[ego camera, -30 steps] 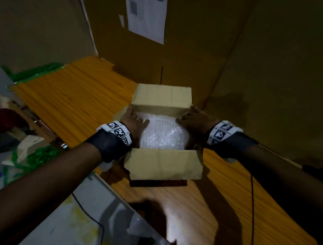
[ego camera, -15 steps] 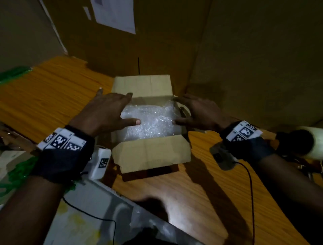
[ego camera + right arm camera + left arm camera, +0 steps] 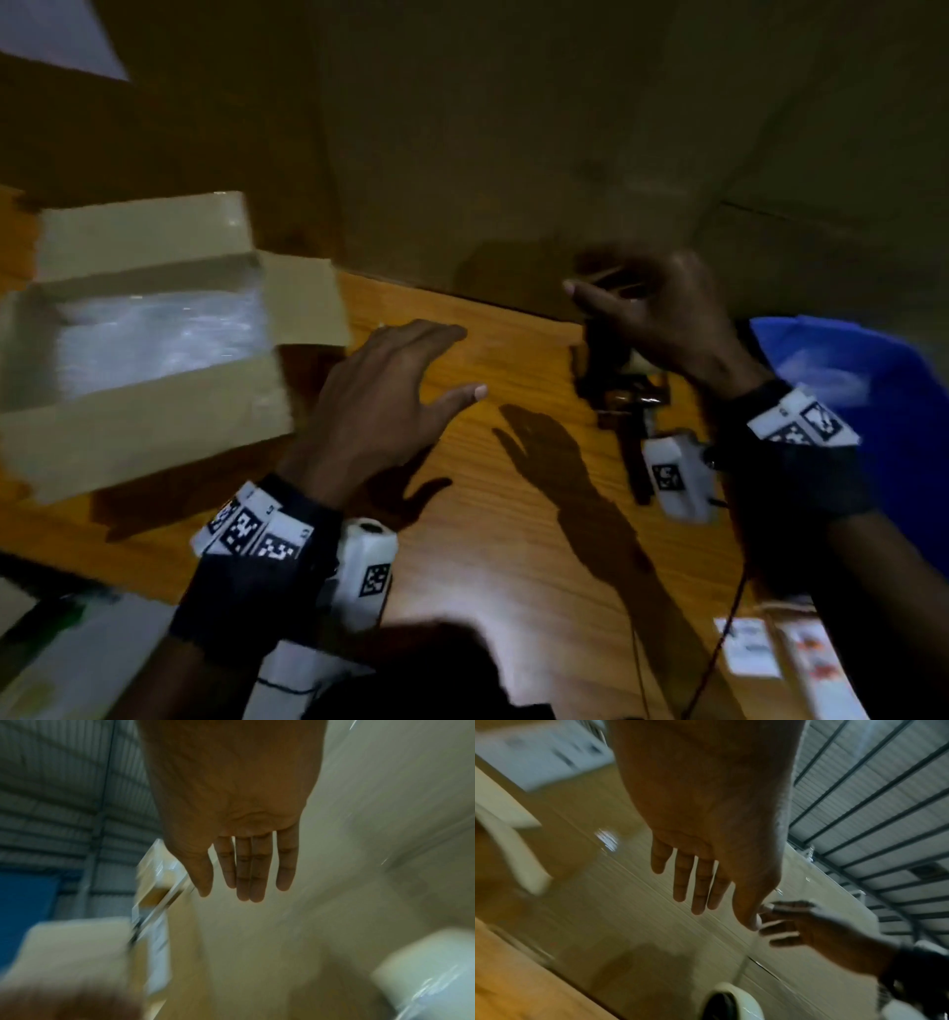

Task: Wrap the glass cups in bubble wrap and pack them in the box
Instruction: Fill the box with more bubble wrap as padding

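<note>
Box (image 3: 154,329), flaps open and bubble wrap (image 3: 159,334) filling it, sits on the tabletop (image 3: 513,514) beyond my left hand (image 3: 390,390); packing looks near done, closing remains. Both my hands are spread and empty, my right hand (image 3: 662,318) raised. Only the wrist views show a pale roll (image 3: 424,988).

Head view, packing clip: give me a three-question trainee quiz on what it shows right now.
1. True or false: the box has its flaps open, with bubble wrap showing inside.
2. Is the left hand A) inside the box, B) over the table beside the box, or C) gripping a flap?
3. Fill in: both hands have their fingers ____ and hold nothing; the right hand is up beside the tape dispenser.

Key: 1 true; 2 B; 3 straight.
</note>
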### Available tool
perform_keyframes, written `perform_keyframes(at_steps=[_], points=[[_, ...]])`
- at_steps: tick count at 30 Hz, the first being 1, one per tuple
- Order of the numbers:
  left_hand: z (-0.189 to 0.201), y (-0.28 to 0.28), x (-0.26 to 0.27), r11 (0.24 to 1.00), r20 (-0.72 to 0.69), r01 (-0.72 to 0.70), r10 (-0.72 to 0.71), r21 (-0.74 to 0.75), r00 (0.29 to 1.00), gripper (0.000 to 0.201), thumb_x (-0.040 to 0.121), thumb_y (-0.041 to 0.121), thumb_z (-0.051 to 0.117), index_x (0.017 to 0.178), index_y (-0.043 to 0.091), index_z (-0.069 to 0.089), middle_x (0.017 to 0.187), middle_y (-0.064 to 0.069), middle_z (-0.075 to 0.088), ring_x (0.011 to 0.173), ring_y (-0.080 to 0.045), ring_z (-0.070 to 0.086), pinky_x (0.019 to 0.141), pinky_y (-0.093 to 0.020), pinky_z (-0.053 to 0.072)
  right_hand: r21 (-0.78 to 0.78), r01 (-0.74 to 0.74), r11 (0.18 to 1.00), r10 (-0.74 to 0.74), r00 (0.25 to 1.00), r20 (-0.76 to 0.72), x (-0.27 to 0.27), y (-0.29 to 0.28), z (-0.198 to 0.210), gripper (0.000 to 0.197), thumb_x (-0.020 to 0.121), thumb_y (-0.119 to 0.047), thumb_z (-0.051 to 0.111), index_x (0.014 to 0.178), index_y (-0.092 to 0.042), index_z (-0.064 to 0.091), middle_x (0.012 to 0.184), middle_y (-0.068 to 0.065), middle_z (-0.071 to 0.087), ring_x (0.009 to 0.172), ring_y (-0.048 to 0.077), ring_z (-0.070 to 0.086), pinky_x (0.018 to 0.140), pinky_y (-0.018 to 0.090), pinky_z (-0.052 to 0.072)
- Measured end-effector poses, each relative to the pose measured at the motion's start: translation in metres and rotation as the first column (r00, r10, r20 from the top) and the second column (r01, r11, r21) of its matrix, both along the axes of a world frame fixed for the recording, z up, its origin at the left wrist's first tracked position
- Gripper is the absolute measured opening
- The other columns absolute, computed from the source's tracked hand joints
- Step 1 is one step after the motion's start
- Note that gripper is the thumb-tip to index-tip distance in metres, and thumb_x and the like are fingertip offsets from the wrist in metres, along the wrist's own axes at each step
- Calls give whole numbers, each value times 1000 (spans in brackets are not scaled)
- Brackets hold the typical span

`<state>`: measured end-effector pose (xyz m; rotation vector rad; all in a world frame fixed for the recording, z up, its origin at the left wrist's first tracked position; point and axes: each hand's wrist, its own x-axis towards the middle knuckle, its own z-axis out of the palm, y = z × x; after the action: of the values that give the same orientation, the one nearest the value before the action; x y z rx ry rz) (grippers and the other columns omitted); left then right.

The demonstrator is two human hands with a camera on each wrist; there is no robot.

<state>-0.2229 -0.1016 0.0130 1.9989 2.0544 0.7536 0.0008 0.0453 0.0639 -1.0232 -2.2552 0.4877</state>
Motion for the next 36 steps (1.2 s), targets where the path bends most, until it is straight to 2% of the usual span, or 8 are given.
perform_keyframes(at_steps=[5,8,12,17,21,27,34,36], points=[[1,52,99,987,76,160,-158,-17,984,59,90,57,62,142,29,53,144,9,54,130,-16,50,94,-35,47,-59,195,979,-198,979,-54,129,40,34,30,87,-38,74,108,-16,75,88,-2,75,76,0,67,69,23,52],[1,78,146,969,83,242,-238,-41,968,60,90,53,64,144,28,52,146,8,52,130,-15,50,91,-30,44,-115,295,949,-289,955,64,200,66,31,17,90,-29,73,97,-14,75,74,-4,69,55,-9,56,56,16,44],[-2,99,185,954,102,293,-286,-60,953,58,91,53,66,141,28,54,144,7,55,128,-17,52,92,-34,47,-277,387,880,-305,905,295,261,94,-2,15,92,-19,70,98,-5,71,76,13,67,46,0,50,46,14,38],[-13,115,210,939,106,329,-319,-98,942,56,91,52,65,141,31,53,138,11,58,120,-14,57,89,-38,51,-336,488,806,-169,733,659,286,124,-67,43,85,-37,77,107,-1,71,99,16,74,89,27,70,78,30,50],[-18,121,218,935,89,335,-326,-121,941,59,91,53,64,144,31,51,137,10,58,119,-12,57,86,-35,52,-402,541,738,-95,674,733,291,127,-107,48,81,-53,76,74,-10,55,72,5,58,59,14,52,53,21,42],[-24,129,222,933,104,338,-326,-124,940,60,90,53,63,144,31,50,138,11,58,121,-12,57,89,-35,52,-526,476,705,-116,809,577,300,134,-134,19,76,-7,81,87,3,70,66,11,63,56,21,60,44,24,43],[-21,137,224,933,147,351,-338,-74,930,56,90,50,66,139,28,55,134,10,60,119,-13,59,89,-43,55,-423,383,821,-350,923,157,312,130,-74,22,89,-9,72,70,-12,63,47,-15,55,46,-5,46,49,13,37],[-17,140,224,940,178,338,-325,-52,929,55,89,50,67,138,28,56,134,11,60,121,-12,57,91,-43,54,-422,344,839,-367,930,30,299,119,-51,15,91,-12,70,77,-9,65,67,-6,63,62,1,52,56,20,44]])
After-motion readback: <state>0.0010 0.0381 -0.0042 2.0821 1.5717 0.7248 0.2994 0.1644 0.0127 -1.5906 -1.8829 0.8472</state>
